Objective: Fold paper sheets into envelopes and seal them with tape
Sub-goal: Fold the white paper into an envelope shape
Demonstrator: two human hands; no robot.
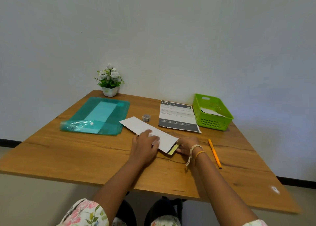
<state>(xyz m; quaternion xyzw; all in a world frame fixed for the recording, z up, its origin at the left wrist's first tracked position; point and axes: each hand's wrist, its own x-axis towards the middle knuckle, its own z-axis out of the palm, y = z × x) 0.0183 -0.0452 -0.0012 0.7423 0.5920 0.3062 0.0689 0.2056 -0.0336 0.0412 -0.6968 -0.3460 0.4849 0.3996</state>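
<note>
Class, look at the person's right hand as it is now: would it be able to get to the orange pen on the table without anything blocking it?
Probably yes. The orange pen lies on bare wood just to the right of the right hand, with nothing between them. But that hand is busy at the end of the folded paper, so it would have to let go first.

Two bare forearms. Short floral sleeves (pixel 85 212) in pink and green. The right wrist wears a cream thread (pixel 192 153) and an orange bangle (pixel 199 153).
</note>
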